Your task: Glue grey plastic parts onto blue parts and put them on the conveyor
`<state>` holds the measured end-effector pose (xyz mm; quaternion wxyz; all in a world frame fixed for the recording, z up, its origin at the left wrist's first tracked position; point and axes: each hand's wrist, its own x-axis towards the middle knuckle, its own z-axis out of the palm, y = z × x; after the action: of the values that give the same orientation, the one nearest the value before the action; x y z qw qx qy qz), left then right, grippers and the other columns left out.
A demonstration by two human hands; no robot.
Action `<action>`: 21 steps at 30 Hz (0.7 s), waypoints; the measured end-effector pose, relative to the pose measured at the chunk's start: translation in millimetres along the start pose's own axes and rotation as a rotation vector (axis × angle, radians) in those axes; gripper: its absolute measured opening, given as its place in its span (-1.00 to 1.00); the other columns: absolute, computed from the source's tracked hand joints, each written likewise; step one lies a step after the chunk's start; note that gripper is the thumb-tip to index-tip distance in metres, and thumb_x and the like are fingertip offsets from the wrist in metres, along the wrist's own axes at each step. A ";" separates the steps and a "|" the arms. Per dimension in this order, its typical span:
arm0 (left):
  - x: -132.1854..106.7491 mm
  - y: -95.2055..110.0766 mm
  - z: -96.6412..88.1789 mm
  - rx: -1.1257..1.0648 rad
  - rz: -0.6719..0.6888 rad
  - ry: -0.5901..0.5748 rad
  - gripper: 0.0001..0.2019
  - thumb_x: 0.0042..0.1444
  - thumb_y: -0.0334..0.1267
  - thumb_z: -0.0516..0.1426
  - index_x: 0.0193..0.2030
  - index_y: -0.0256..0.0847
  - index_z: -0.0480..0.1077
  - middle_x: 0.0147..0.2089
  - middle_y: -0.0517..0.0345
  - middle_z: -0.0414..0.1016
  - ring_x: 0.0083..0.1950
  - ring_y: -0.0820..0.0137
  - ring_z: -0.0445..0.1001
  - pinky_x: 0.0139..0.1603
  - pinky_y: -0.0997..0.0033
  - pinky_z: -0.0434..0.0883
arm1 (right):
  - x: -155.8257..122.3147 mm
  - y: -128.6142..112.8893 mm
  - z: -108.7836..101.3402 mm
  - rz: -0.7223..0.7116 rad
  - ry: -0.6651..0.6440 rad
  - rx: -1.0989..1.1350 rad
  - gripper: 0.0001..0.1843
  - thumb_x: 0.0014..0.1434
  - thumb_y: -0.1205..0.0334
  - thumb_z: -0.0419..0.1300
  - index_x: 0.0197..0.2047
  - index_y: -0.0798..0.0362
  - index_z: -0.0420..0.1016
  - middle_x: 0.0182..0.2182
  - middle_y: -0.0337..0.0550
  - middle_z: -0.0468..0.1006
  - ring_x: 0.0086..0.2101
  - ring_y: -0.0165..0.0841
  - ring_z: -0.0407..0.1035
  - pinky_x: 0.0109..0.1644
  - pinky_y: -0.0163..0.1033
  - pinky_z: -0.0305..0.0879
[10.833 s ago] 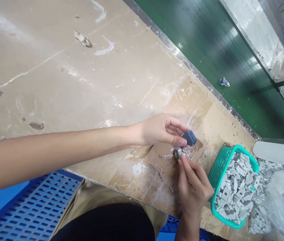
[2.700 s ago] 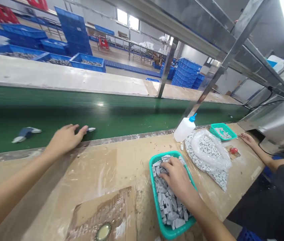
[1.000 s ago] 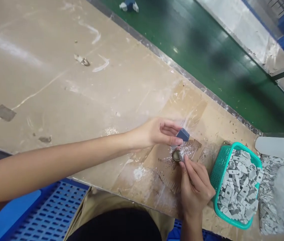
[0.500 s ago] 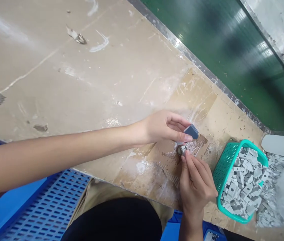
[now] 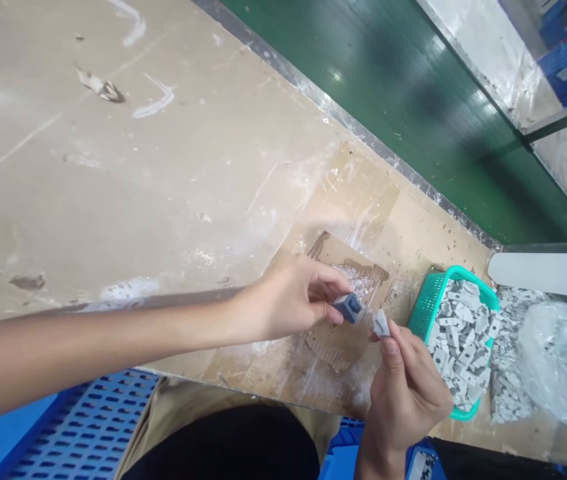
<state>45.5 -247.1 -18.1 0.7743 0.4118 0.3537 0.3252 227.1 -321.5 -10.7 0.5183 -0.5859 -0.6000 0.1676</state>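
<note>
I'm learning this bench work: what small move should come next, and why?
Probably bring the grey piece, pinched in the right hand, to the blue block in the left hand: both are held close together, with a gap between.

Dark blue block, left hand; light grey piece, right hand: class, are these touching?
Apart: the head view shows a gap between the dark blue block and light grey piece.

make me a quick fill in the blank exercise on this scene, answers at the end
1. The left hand holds a block coloured ____.
2. The pale piece is pinched by the ____ hand.
3. Touching or apart, block and piece are ____.
4. The long belt is coloured ____.

Missing words: blue; right; apart; green.
</note>
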 end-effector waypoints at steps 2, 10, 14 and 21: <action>-2.5 -2.2 4.2 0.005 0.007 -0.015 -0.85 -0.03 -0.51 0.20 -0.34 -0.25 0.57 -0.34 0.16 0.63 -0.27 0.39 0.59 -0.17 0.47 0.51 | 1.4 -3.8 1.2 -0.026 -0.028 0.014 -0.74 0.24 0.39 0.29 -0.06 -0.11 0.67 -0.34 -0.17 0.62 -0.36 -0.30 0.50 -0.35 -0.15 0.45; -9.7 1.6 9.6 0.049 0.025 -0.012 -0.88 0.00 -0.46 0.20 -0.31 -0.28 0.56 -0.30 0.12 0.61 -0.23 0.34 0.61 -0.19 0.48 0.53 | 2.7 -12.6 -0.6 -0.105 -0.204 -0.083 -0.61 0.23 0.49 0.28 0.03 -0.14 0.63 -0.26 -0.18 0.65 -0.28 -0.26 0.56 -0.24 -0.09 0.54; -12.4 0.4 9.5 0.172 0.030 0.017 -0.84 0.00 -0.49 0.17 -0.30 -0.28 0.55 -0.33 0.11 0.60 -0.25 0.32 0.60 -0.28 0.47 0.52 | 1.0 -14.4 0.4 -0.126 -0.234 -0.119 -0.58 0.23 0.55 0.26 0.05 -0.08 0.62 -0.23 -0.15 0.64 -0.27 -0.29 0.54 -0.26 -0.15 0.54; -13.0 -5.1 7.3 0.301 0.081 0.041 -0.82 -0.06 -0.52 0.16 -0.35 -0.28 0.55 -0.35 0.11 0.56 -0.34 0.37 0.55 -0.39 0.53 0.46 | -0.5 -14.6 1.6 -0.190 -0.269 -0.133 -0.47 0.22 0.67 0.15 0.12 -0.04 0.57 -0.15 -0.11 0.63 -0.17 -0.25 0.54 -0.23 -0.15 0.58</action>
<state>45.5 -262.7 -15.9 0.6826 0.5306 0.3972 0.3078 218.0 -325.1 0.3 0.4070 -0.5318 -0.7264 0.1548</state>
